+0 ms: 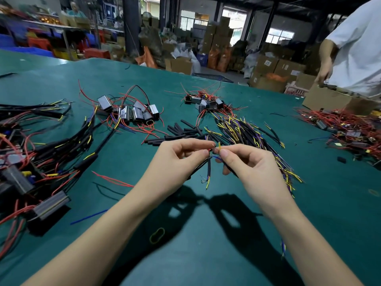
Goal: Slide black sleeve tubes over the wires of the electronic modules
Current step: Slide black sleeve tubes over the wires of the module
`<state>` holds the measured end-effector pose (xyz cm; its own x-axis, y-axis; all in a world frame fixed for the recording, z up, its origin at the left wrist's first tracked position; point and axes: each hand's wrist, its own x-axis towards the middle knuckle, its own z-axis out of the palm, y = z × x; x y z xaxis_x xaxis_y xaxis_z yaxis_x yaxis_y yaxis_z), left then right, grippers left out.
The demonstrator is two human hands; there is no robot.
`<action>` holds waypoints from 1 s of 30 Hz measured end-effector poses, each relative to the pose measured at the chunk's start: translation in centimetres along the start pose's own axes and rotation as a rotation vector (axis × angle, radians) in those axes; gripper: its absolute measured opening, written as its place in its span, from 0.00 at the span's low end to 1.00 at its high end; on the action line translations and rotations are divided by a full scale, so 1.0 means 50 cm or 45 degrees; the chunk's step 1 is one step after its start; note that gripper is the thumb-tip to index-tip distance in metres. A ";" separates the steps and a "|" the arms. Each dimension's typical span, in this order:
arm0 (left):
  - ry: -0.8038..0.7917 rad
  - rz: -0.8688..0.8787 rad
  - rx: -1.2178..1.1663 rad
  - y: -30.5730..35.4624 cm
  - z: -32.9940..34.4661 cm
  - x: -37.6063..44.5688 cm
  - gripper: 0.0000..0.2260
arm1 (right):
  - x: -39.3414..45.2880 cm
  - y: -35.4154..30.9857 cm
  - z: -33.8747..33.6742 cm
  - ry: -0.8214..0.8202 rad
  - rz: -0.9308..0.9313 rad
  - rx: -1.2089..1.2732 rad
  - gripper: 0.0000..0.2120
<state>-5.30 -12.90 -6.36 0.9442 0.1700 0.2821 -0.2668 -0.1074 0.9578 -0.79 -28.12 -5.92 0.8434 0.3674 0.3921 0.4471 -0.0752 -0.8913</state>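
— So, what are the hands doing?

— Both are raised over the green table [206,254], near the middle. The left hand [179,159] has its fingers curled round a black sleeve tube [201,166] that slants down toward the left, thumb and forefinger pinched at its upper end. The right hand [245,162] pinches the wires [219,148] just beside that end; a yellow tip stands up between the fingertips and a blue one runs below. A second black cable [209,169] hangs down between the hands, with frayed yellow and blue ends.

— Where are the modules?

— A cluster of electronic modules [132,112] with red leads lies at the far left of centre, another cluster [206,102] farther right. Loose sleeve tubes [181,131] lie just beyond the hands, and a heap of sleeved cables [253,133] spreads to their right. Finished bundles [47,153] cover the left side.

— Any containers?

— A cardboard box [327,100] sits at the far right edge, with another person's hand [323,75] at its rim; I cannot tell what is inside. Cartons [268,65] are stacked on the floor behind.
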 end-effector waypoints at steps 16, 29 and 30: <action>0.062 0.041 0.048 0.001 0.002 0.001 0.06 | -0.006 -0.003 0.004 0.026 0.069 0.182 0.04; 0.028 0.035 -0.092 0.003 -0.002 0.004 0.07 | -0.007 -0.009 0.007 -0.017 0.026 0.114 0.06; 0.025 0.037 -0.104 0.002 -0.002 0.005 0.07 | -0.006 -0.009 0.007 -0.009 0.031 0.147 0.06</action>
<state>-5.11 -12.78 -6.19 0.9322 0.1871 0.3099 -0.3094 -0.0326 0.9504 -1.33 -27.88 -5.73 0.8512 0.3735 0.3688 0.3888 0.0233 -0.9210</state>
